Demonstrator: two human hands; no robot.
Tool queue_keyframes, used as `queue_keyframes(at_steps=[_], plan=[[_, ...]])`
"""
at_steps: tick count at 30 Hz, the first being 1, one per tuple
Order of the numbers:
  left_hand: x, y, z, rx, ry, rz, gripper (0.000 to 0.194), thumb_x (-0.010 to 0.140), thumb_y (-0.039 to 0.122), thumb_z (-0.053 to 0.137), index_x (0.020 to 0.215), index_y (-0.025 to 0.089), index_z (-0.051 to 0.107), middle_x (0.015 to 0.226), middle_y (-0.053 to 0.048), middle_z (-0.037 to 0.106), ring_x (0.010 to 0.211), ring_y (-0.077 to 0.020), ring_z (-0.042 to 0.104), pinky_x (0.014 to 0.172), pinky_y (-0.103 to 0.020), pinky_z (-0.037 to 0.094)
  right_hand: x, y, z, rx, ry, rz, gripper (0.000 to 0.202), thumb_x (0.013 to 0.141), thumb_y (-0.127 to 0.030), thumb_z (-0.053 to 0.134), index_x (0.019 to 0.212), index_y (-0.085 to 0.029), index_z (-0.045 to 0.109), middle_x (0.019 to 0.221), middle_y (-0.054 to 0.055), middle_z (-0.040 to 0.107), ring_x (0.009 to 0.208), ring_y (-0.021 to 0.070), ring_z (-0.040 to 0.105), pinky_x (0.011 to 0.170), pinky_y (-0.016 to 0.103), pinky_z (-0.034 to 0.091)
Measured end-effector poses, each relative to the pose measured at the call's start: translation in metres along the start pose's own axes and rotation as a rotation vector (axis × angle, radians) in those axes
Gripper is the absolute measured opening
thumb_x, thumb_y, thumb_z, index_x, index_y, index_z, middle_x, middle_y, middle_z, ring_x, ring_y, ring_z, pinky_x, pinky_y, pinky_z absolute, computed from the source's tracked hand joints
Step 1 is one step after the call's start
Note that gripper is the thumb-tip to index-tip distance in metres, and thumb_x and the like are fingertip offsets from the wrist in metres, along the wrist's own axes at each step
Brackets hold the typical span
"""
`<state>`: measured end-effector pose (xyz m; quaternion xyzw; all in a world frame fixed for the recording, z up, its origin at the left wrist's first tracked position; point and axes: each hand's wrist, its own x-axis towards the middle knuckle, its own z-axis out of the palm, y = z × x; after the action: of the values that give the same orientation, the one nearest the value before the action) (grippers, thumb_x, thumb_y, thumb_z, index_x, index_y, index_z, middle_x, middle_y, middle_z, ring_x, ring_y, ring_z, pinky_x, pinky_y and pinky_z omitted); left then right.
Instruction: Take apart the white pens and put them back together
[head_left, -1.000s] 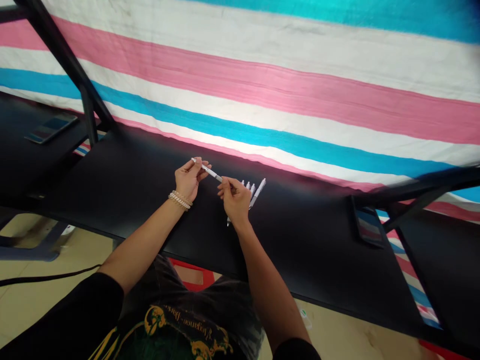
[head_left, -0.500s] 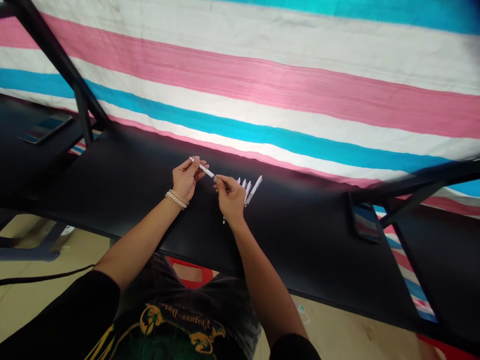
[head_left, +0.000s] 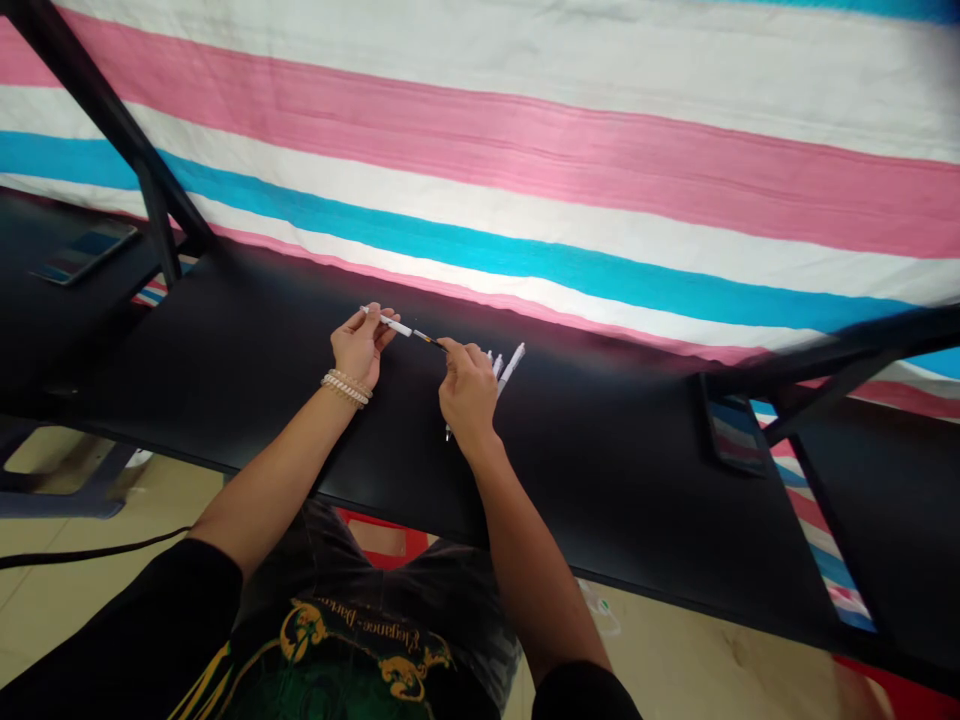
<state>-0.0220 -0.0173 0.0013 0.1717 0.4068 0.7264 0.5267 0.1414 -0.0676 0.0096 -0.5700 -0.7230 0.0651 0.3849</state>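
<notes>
My left hand [head_left: 360, 345], with a beaded bracelet at its wrist, pinches a white pen barrel [head_left: 395, 325] that points to the right. Between the fingertips of my right hand [head_left: 466, 385] is a thin dark refill [head_left: 429, 340] with a small orange part. The refill's left end lies close to the barrel's open end, in line with it. Several white pens [head_left: 511, 367] lie on the black table [head_left: 600, 440] just beyond and beside my right hand, which partly hides them.
A striped cloth [head_left: 525, 210] hangs behind the table, between black metal supports [head_left: 97, 110]. One dark phone-like slab [head_left: 733, 435] lies at the right, another [head_left: 86, 252] at the far left. A red stool [head_left: 384, 541] shows below the table edge.
My hands have moved apart, the left one slightly leftward with the barrel. The dark refill now shows outside the barrel, where the pen looked joined before. The view has shifted slightly.
</notes>
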Motion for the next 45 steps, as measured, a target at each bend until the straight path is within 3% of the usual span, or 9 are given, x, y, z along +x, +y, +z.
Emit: queue_keyframes(at_steps=[5,14,24,31,34,37,45], plan=[[0.008,0.005,-0.004,-0.055,0.04,0.001,0.015,0.083,0.024,0.077,0.088,0.013,0.068,0.088,-0.007,0.075,0.085,-0.0151,0.074,0.081,-0.027,0.06,0.003,0.003,-0.007,0.068,0.029,0.044,0.037,0.095,-0.012,0.04,0.118,-0.022,0.068,0.091,0.007,0.065,0.087,0.0226,0.059,0.081,0.035,0.047],[-0.002,-0.001,0.001,-0.051,-0.042,-0.066,0.014,0.084,0.023,0.077,0.086,0.012,0.069,0.088,-0.007,0.075,0.085,-0.0154,0.074,0.084,-0.028,0.06,-0.002,-0.006,-0.005,0.089,-0.023,0.029,0.034,0.098,-0.017,0.041,0.118,-0.025,0.068,0.091,0.006,0.064,0.086,0.0223,0.06,0.078,0.033,0.047],[-0.008,-0.002,0.004,0.027,-0.068,-0.049,0.02,0.081,0.028,0.079,0.086,0.012,0.069,0.09,-0.009,0.075,0.083,-0.0167,0.074,0.082,-0.031,0.059,-0.003,-0.007,-0.003,0.081,-0.051,0.015,0.035,0.097,-0.016,0.042,0.119,-0.024,0.067,0.092,0.007,0.063,0.085,0.0225,0.06,0.078,0.033,0.05],[-0.02,-0.009,0.01,0.094,-0.156,-0.055,0.024,0.078,0.031,0.081,0.087,0.013,0.068,0.089,-0.01,0.075,0.083,-0.0188,0.074,0.079,-0.033,0.06,-0.008,-0.016,0.007,0.208,0.048,-0.052,0.047,0.093,-0.008,0.037,0.137,-0.019,0.048,0.123,0.016,0.053,0.115,0.0239,0.057,0.098,0.041,0.051],[-0.018,-0.007,0.008,0.085,-0.163,-0.085,0.025,0.077,0.031,0.082,0.088,0.013,0.068,0.089,-0.01,0.075,0.083,-0.0187,0.074,0.082,-0.035,0.059,-0.008,-0.015,0.007,0.268,0.038,-0.001,0.039,0.096,-0.011,0.036,0.133,-0.019,0.047,0.108,0.012,0.059,0.098,0.0213,0.063,0.089,0.038,0.054],[-0.015,-0.006,0.006,0.096,-0.182,-0.083,0.026,0.077,0.031,0.082,0.088,0.012,0.068,0.09,-0.01,0.075,0.082,-0.0189,0.074,0.082,-0.035,0.059,-0.007,-0.012,0.006,0.355,0.023,0.118,0.035,0.101,-0.026,0.042,0.136,-0.021,0.04,0.093,0.006,0.064,0.078,0.0185,0.065,0.073,0.033,0.055],[-0.012,-0.004,0.005,0.089,-0.155,-0.044,0.026,0.076,0.032,0.082,0.086,0.013,0.068,0.088,-0.01,0.075,0.081,-0.0182,0.073,0.078,-0.033,0.06,-0.004,-0.006,0.001,0.337,-0.023,0.055,0.027,0.099,-0.03,0.048,0.125,-0.021,0.048,0.098,0.007,0.069,0.082,0.0194,0.067,0.073,0.032,0.053]])
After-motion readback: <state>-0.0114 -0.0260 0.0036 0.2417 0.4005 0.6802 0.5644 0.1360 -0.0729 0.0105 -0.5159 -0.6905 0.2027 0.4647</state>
